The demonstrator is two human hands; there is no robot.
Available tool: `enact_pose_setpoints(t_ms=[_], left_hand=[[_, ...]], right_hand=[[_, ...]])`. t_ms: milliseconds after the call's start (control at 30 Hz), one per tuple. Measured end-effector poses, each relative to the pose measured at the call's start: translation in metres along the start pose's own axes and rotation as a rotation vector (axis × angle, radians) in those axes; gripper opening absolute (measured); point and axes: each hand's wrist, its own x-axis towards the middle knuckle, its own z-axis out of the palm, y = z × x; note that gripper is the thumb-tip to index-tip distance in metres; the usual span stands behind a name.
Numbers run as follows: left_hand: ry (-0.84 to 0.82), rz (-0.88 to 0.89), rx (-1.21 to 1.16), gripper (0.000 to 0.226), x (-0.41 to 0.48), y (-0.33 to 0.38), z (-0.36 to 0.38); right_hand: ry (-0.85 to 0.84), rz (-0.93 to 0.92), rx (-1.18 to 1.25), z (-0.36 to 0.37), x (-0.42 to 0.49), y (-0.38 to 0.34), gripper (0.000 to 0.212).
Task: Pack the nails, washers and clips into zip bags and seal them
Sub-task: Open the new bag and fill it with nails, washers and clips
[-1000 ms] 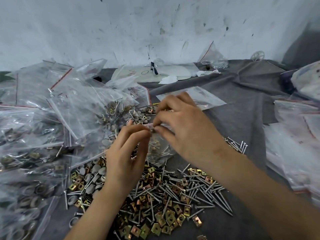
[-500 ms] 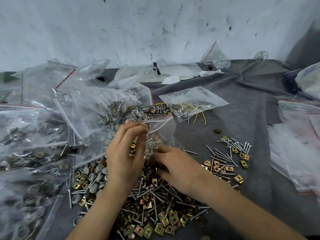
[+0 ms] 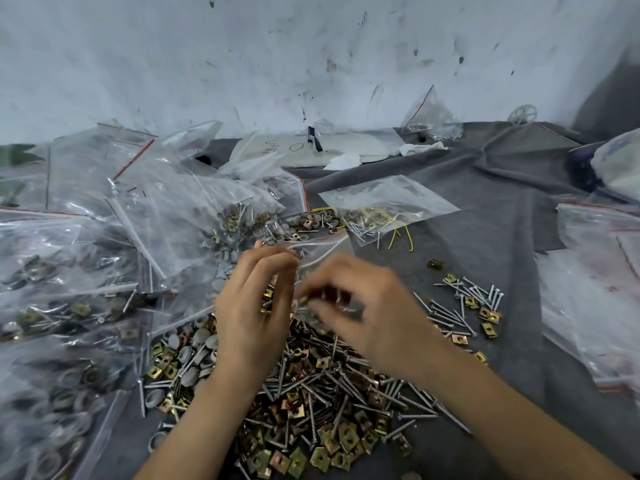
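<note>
1. The left hand [image 3: 252, 306] is where it was half a second ago. Its fingers are curled and pinch the open rim of a clear zip bag [image 3: 323, 252], holding it up above the far edge of the heap.
2. The right hand [image 3: 367, 313] is what has changed. A moment ago it lay low in the heap, palm down; now it is lifted, with its fingertips at the bag's mouth, just beside the left fingertips.
3. That hand is smeared by motion. Its fingers are curled and grey streaks show among them, but I cannot tell whether it actually grips anything.
4. Under both wrists, on the grey cloth [image 3: 485, 244], lies the loose heap of long nails [image 3: 349, 382] tangled with brass-coloured clips [image 3: 346, 434]. The grey washers [image 3: 197, 344] lie just left of the left wrist.
5. A smaller scatter [image 3: 464, 306] of nails and clips lies to the right of the right hand, unmoved.
6. The filled bags [image 3: 69, 306] are piled at the left. A flat bag [image 3: 388, 199] of small screws and yellow wire lies beyond the hands. Both are as before.
</note>
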Motion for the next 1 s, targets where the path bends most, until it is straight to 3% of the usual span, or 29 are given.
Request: enact_pose_setpoints(t_ms=[133,367,500,633,700,867,1000], left_hand=[[-0.008,0.014,-0.017,0.014,-0.001,0.001,0.001],[-0.010,0.011,-0.039,0.014,-0.001,0.002,0.000],[-0.029,-0.009,-0.050,0.014,-0.002,0.001,0.001],[0.006,-0.043,-0.027,0.015,-0.001,0.001,0.000],[0.024,-0.064,-0.011,0.016,0.000,0.000,0.000],[0.031,-0.089,0.004,0.019,0.000,-0.001,-0.001],[0.016,-0.098,0.005,0.019,-0.001,-0.002,-0.001]], right_hand=[[0.354,-0.034,0.025,-0.024,0.020,-0.010,0.016],[0.166,0.055,-0.076,-0.019,0.028,0.000,0.008],[0.243,0.050,-0.051,-0.017,0.021,0.003,0.008],[0.394,-0.082,-0.113,-0.013,0.014,0.001,0.006],[0.288,-0.123,-0.147,-0.004,0.008,0.000,0.007],[-0.331,0.024,-0.498,0.033,0.001,0.021,0.022],[-0.389,0.067,-0.558,0.043,0.002,0.030,0.022]])
